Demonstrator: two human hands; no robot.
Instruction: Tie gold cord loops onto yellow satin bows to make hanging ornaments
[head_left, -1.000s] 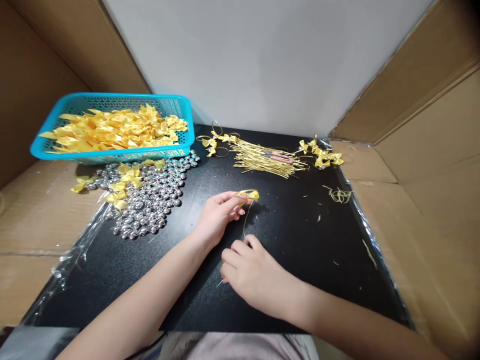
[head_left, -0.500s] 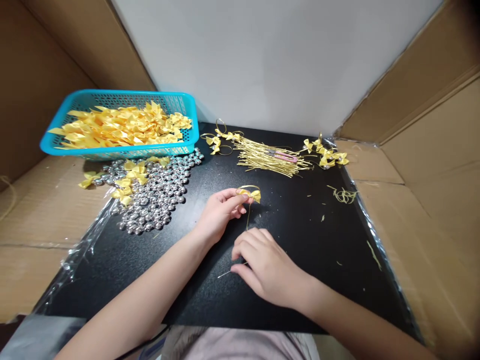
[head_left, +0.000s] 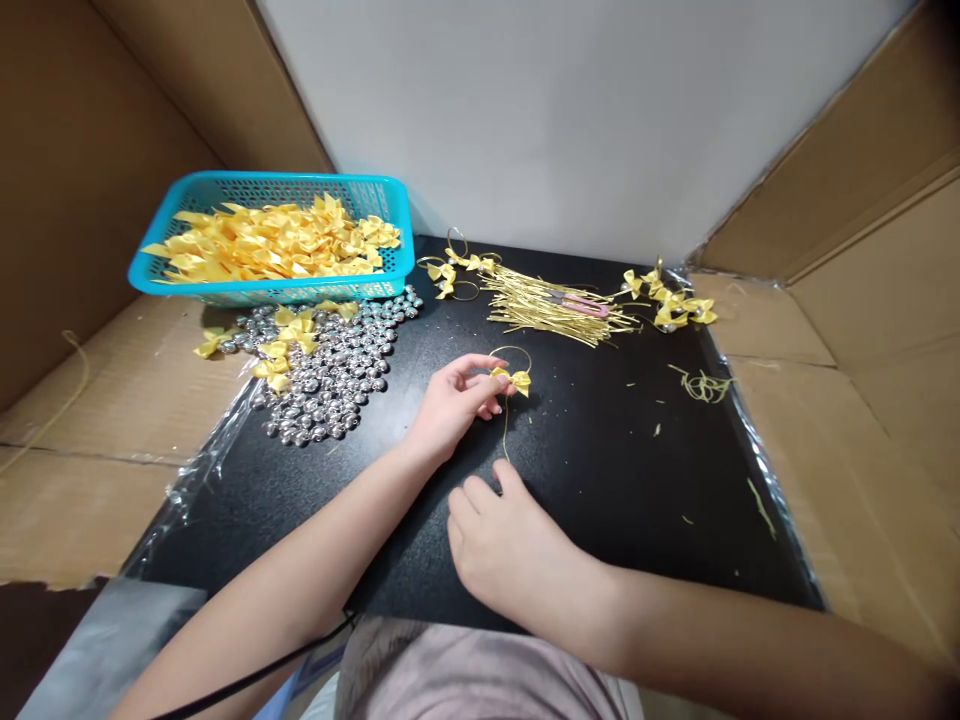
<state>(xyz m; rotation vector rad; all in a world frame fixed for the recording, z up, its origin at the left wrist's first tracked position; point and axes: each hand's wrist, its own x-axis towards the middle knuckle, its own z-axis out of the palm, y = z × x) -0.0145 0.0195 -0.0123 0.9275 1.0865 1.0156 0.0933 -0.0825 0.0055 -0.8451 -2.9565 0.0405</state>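
Two Hands, One Bow, One Thread

We record two hands over one black worktop (head_left: 615, 500). The left hand (head_left: 454, 400), one, pinches one yellow bow (head_left: 520, 381) between thumb and fingers, above the middle of the worktop; one thin gold loop (head_left: 528, 358) arches behind the bow. One thread (head_left: 505, 425) runs down from the bow to the right hand (head_left: 506, 550), one, its fingers curled in around the thread.

Far left: one blue basket (head_left: 270, 290), holding piled bows (head_left: 277, 240), too many and too overlapped for us to count. In front of it: silver beads (head_left: 330, 385), one dense spread, again past counting. Among and beside the beads: loose bows (head_left: 296, 328), at least four.

Far middle: gold strips (head_left: 517, 300), one heap, uncounted; on it, one pink-handled cutting tool (head_left: 589, 307). At the heap's left end: hoops with bows (head_left: 446, 275), one cluster, about three bows. At its right end: a second cluster (head_left: 667, 312), at least four bows. Near the right edge: one tangle of string (head_left: 703, 386), with a few scattered clippings.
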